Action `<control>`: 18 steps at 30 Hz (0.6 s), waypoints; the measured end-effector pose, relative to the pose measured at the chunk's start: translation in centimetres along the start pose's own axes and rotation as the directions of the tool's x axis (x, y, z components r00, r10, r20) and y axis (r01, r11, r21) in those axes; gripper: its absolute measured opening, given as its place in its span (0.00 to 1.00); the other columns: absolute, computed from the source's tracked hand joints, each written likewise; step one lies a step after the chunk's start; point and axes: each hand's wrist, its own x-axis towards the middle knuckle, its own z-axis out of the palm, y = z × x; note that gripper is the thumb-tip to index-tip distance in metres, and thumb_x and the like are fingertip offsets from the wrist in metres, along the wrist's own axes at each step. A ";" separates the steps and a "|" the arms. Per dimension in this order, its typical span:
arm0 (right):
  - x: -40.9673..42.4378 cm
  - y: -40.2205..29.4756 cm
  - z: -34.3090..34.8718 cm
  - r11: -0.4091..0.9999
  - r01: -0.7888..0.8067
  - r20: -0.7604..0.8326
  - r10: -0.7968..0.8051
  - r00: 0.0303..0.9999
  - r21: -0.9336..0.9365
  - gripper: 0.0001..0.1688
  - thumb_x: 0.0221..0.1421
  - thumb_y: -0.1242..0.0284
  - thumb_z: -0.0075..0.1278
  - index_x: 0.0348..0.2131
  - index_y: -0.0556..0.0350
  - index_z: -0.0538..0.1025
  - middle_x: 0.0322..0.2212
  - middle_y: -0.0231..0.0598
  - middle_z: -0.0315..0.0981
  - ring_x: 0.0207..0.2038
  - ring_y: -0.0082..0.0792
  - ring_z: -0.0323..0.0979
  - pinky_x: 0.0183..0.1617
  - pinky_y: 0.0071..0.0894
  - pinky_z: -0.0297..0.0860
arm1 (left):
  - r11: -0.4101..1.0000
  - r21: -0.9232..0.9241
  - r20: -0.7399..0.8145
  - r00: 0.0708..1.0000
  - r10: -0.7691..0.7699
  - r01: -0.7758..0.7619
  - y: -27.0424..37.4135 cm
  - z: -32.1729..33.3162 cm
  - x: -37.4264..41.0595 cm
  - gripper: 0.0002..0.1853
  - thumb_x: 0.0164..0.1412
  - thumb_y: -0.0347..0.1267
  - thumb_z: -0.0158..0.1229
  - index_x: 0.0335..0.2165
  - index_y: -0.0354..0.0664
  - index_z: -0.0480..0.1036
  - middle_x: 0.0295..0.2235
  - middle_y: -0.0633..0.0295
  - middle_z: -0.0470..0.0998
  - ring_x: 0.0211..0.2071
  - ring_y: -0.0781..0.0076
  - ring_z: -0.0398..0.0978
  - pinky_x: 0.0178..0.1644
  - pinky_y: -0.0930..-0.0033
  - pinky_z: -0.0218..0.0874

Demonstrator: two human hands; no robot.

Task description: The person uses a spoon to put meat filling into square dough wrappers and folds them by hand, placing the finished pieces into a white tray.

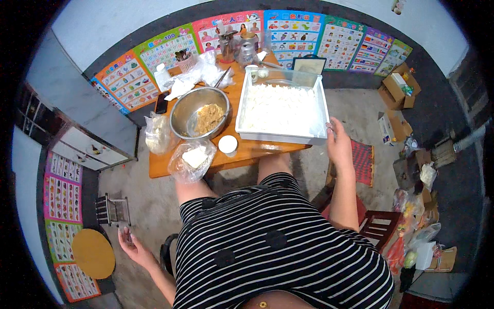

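My right hand (338,140) rests at the near right corner of a white plastic tub (285,137), fingertips at its rim; whether it grips is not plain. Many small white pieces (279,106) cover the tub's floor. Away from the table, low on the left, my left hand (132,247) hangs in the air, fingers spread and holding nothing. A steel bowl (178,116) with tan minced filling (209,119) stands left of the tub. In front of the bowl lies a clear plastic bag (179,168) with a white block (194,157) in it, beside a white-lidded jar (228,145).
The wooden table (247,148) also bears a phone (162,102), another filled bag (156,133), crumpled plastic (210,65) and glass jars (247,54). A red chair (380,228) stands on the right, a small stool (115,209) on the left. Cardboard boxes (399,87) line the right wall.
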 end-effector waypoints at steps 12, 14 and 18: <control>0.2 1.3 0.2 0.999 0.016 0.059 -0.018 0.998 0.034 0.23 0.61 0.73 0.43 0.55 0.56 0.65 0.46 0.50 0.74 0.49 0.50 0.72 0.51 0.41 0.67 | 0.999 -0.006 0.037 0.999 0.037 -0.037 2.3 0.8 -0.7 0.24 0.65 0.24 0.45 0.59 0.37 0.56 0.53 0.51 0.67 0.55 0.64 0.64 0.60 0.63 0.52; 0.1 1.0 0.5 1.000 0.017 0.072 -0.018 0.997 0.017 0.23 0.61 0.73 0.43 0.55 0.55 0.65 0.46 0.50 0.74 0.49 0.50 0.72 0.51 0.40 0.68 | 1.000 0.005 0.040 0.999 0.029 -0.030 2.4 0.2 -1.1 0.25 0.65 0.24 0.45 0.59 0.38 0.55 0.53 0.51 0.67 0.54 0.64 0.64 0.60 0.63 0.52; -0.2 0.9 0.8 1.000 0.022 0.093 -0.023 0.995 0.016 0.24 0.61 0.73 0.44 0.56 0.54 0.65 0.46 0.49 0.74 0.49 0.46 0.73 0.50 0.38 0.69 | 1.000 0.027 0.004 1.000 -0.012 0.012 3.0 0.6 -1.9 0.25 0.65 0.23 0.46 0.60 0.39 0.55 0.53 0.51 0.67 0.54 0.63 0.65 0.60 0.62 0.53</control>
